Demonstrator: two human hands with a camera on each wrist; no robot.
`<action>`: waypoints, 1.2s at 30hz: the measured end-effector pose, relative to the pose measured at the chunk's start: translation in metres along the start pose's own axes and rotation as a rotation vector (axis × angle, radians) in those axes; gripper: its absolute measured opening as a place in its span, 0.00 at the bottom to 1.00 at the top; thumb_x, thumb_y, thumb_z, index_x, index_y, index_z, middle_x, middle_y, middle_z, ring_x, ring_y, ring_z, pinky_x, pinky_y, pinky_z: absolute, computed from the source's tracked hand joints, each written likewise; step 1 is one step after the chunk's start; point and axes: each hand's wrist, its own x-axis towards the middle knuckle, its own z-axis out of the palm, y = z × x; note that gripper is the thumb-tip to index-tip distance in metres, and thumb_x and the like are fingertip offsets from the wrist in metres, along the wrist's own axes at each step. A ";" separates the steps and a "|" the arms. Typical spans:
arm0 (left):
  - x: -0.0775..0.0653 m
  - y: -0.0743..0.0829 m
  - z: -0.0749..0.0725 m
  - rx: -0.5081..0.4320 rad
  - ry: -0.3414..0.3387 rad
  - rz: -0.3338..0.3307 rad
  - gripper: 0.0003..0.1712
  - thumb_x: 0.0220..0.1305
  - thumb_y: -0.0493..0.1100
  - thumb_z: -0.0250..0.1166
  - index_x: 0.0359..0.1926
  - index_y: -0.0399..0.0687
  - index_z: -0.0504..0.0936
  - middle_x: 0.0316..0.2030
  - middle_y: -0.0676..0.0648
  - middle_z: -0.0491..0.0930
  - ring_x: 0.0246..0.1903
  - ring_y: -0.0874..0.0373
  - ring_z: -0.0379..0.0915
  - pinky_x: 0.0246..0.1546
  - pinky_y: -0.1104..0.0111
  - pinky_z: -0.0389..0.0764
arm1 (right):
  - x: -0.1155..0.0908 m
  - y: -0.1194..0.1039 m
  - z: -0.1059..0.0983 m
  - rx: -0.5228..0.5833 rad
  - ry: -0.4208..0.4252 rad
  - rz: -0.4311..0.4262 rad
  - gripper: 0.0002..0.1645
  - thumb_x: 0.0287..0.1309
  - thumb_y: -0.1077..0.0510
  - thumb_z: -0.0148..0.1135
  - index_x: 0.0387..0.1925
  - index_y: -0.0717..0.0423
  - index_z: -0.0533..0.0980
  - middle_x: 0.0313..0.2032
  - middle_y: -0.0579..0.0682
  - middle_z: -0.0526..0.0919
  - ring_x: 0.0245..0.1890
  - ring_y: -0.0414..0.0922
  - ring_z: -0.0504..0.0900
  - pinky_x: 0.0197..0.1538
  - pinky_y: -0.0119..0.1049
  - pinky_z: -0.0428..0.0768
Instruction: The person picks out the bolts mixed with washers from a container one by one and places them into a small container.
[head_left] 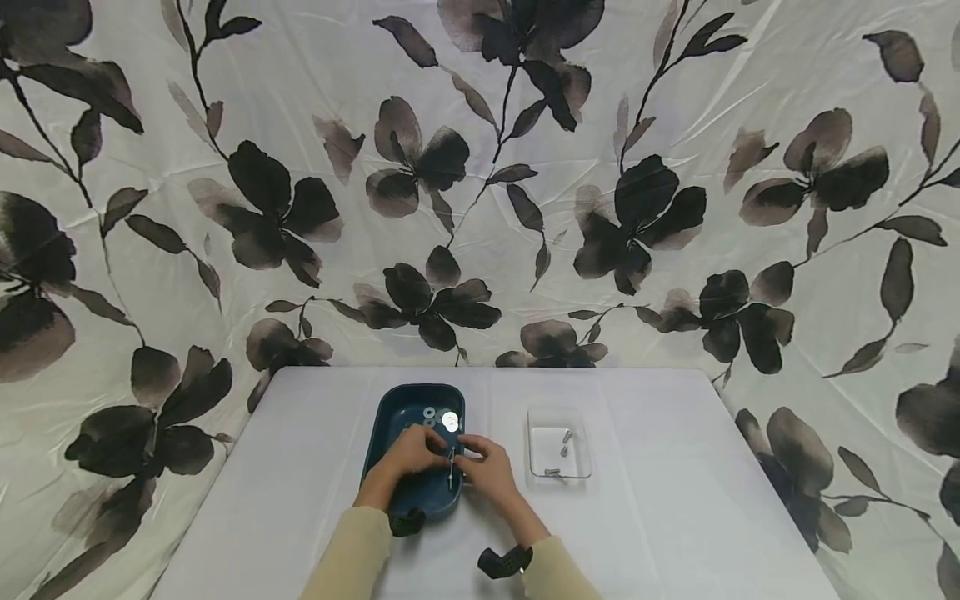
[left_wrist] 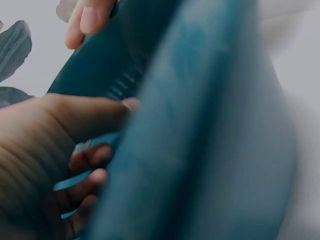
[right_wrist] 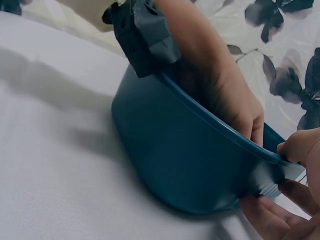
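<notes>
A dark blue basin (head_left: pixel 385 417) stands left of the table's middle, with several pale washer-like rings (head_left: pixel 429 412) at its far end. My left hand (head_left: pixel 412 452) reaches inside it, its fingertips near the right wall. In the left wrist view that hand's thumb (left_wrist: pixel 95 112) stretches out above curled fingers; the near wall covers part of the grasp, so I cannot tell what it holds. My right hand (right_wrist: pixel 305 185) grips the basin's rim, thumb at the top edge and fingers against the outside wall. A thin shiny strip (head_left: pixel 452 471) shows between the hands, its kind unclear.
To the right on the white-covered table (head_left: pixel 660 500) stands a clear plastic box (head_left: pixel 531 450) holding a few small metal pieces (head_left: pixel 564 452) that look like screws. Behind the table's far edge hangs a floral cloth (head_left: pixel 420 233). Dark wrist devices (head_left: pixel 504 562) sit on both wrists.
</notes>
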 end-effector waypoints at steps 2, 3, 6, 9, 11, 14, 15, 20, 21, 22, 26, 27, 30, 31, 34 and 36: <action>0.000 -0.001 0.002 0.008 -0.007 0.001 0.15 0.46 0.45 0.79 0.35 0.47 0.88 0.32 0.52 0.84 0.34 0.58 0.77 0.40 0.56 0.79 | -0.001 0.002 0.000 0.007 -0.002 -0.007 0.21 0.61 0.66 0.62 0.55 0.67 0.75 0.55 0.69 0.75 0.45 0.55 0.83 0.39 0.39 0.82; 0.000 -0.001 0.003 0.011 -0.007 0.002 0.13 0.46 0.44 0.78 0.35 0.47 0.88 0.31 0.53 0.84 0.32 0.59 0.77 0.39 0.57 0.79 | 0.000 0.004 0.000 0.013 -0.002 -0.008 0.21 0.61 0.66 0.61 0.56 0.67 0.75 0.56 0.69 0.75 0.45 0.55 0.83 0.39 0.39 0.82; 0.003 -0.001 0.003 0.015 -0.015 0.007 0.10 0.47 0.41 0.78 0.33 0.48 0.88 0.28 0.54 0.83 0.29 0.60 0.75 0.34 0.61 0.78 | 0.006 0.020 0.001 0.038 0.001 -0.009 0.21 0.61 0.66 0.61 0.56 0.66 0.75 0.55 0.69 0.75 0.45 0.55 0.84 0.38 0.38 0.83; 0.008 -0.003 0.000 0.011 -0.027 0.002 0.08 0.47 0.39 0.77 0.31 0.48 0.88 0.25 0.55 0.82 0.27 0.60 0.72 0.30 0.64 0.75 | 0.014 0.035 0.002 0.049 0.001 0.010 0.21 0.61 0.64 0.62 0.57 0.63 0.75 0.56 0.66 0.76 0.45 0.53 0.84 0.38 0.37 0.82; 0.011 -0.005 -0.002 0.009 -0.034 -0.014 0.08 0.47 0.39 0.77 0.31 0.48 0.88 0.24 0.55 0.81 0.27 0.59 0.71 0.31 0.64 0.73 | 0.017 0.040 0.002 0.046 -0.001 0.013 0.22 0.61 0.63 0.63 0.57 0.62 0.75 0.56 0.64 0.76 0.45 0.52 0.84 0.38 0.36 0.82; 0.016 -0.007 -0.005 0.005 -0.044 -0.051 0.07 0.48 0.40 0.76 0.31 0.49 0.88 0.25 0.54 0.80 0.29 0.57 0.71 0.33 0.63 0.73 | 0.020 0.040 0.002 0.044 -0.009 0.010 0.22 0.62 0.63 0.63 0.58 0.63 0.75 0.56 0.64 0.76 0.45 0.53 0.84 0.39 0.37 0.82; 0.017 -0.008 -0.005 0.002 -0.049 -0.063 0.07 0.49 0.40 0.76 0.31 0.49 0.88 0.26 0.54 0.80 0.29 0.57 0.71 0.34 0.62 0.73 | 0.019 0.038 0.002 0.044 -0.010 0.008 0.22 0.62 0.63 0.62 0.58 0.63 0.75 0.56 0.65 0.76 0.46 0.53 0.84 0.39 0.37 0.82; 0.017 -0.011 -0.004 -0.005 -0.051 -0.093 0.06 0.50 0.41 0.76 0.31 0.50 0.88 0.27 0.54 0.81 0.30 0.57 0.72 0.35 0.62 0.74 | 0.007 0.014 -0.001 0.053 -0.015 0.008 0.21 0.61 0.66 0.61 0.56 0.66 0.74 0.56 0.70 0.74 0.46 0.58 0.83 0.40 0.39 0.82; 0.016 -0.012 -0.003 -0.006 -0.048 -0.093 0.06 0.50 0.41 0.76 0.30 0.50 0.88 0.27 0.54 0.81 0.30 0.57 0.72 0.34 0.63 0.73 | 0.004 0.010 -0.002 0.054 -0.017 0.006 0.21 0.61 0.67 0.60 0.56 0.67 0.74 0.56 0.71 0.74 0.46 0.58 0.83 0.40 0.40 0.82; 0.016 -0.013 -0.004 -0.006 -0.037 -0.082 0.06 0.49 0.41 0.76 0.30 0.50 0.88 0.26 0.54 0.81 0.29 0.57 0.71 0.33 0.64 0.73 | 0.003 0.006 -0.002 0.050 -0.018 -0.004 0.21 0.61 0.67 0.60 0.56 0.67 0.74 0.55 0.71 0.74 0.45 0.58 0.83 0.40 0.40 0.82; 0.010 -0.016 -0.007 -0.007 0.009 -0.059 0.06 0.48 0.40 0.77 0.29 0.49 0.88 0.25 0.54 0.80 0.27 0.59 0.71 0.30 0.65 0.73 | 0.004 0.012 -0.001 0.053 -0.022 -0.014 0.21 0.62 0.66 0.60 0.56 0.67 0.74 0.55 0.71 0.74 0.46 0.58 0.83 0.40 0.41 0.82; 0.008 -0.018 -0.007 -0.008 0.021 -0.057 0.05 0.48 0.39 0.77 0.29 0.49 0.88 0.24 0.54 0.80 0.27 0.59 0.71 0.30 0.65 0.73 | 0.006 0.018 0.000 0.058 -0.023 -0.013 0.21 0.62 0.66 0.61 0.56 0.67 0.74 0.55 0.70 0.75 0.46 0.57 0.83 0.40 0.41 0.82; 0.003 -0.021 -0.003 -0.014 0.042 -0.067 0.05 0.48 0.39 0.77 0.27 0.48 0.88 0.24 0.54 0.81 0.27 0.60 0.73 0.31 0.64 0.77 | 0.010 0.038 0.001 0.065 -0.012 0.012 0.22 0.62 0.64 0.62 0.57 0.64 0.75 0.55 0.68 0.76 0.46 0.56 0.83 0.40 0.40 0.82; 0.002 -0.022 -0.002 -0.013 0.050 -0.068 0.05 0.48 0.40 0.77 0.27 0.48 0.88 0.25 0.54 0.82 0.27 0.60 0.74 0.32 0.62 0.78 | 0.011 0.044 0.002 0.067 -0.008 0.016 0.22 0.61 0.63 0.63 0.57 0.64 0.75 0.55 0.67 0.76 0.46 0.55 0.83 0.40 0.39 0.82; 0.002 -0.022 -0.003 -0.014 0.062 -0.070 0.04 0.50 0.40 0.76 0.27 0.48 0.88 0.26 0.53 0.83 0.29 0.59 0.76 0.35 0.60 0.80 | 0.013 0.045 0.001 0.070 -0.012 0.016 0.23 0.61 0.62 0.64 0.57 0.63 0.75 0.55 0.65 0.77 0.45 0.53 0.84 0.39 0.38 0.82; 0.003 -0.021 -0.003 -0.015 0.076 -0.068 0.03 0.50 0.40 0.75 0.27 0.48 0.88 0.26 0.53 0.83 0.29 0.59 0.76 0.35 0.59 0.80 | 0.015 0.044 0.001 0.065 -0.018 0.015 0.23 0.61 0.62 0.63 0.58 0.63 0.75 0.54 0.63 0.77 0.45 0.51 0.84 0.39 0.37 0.82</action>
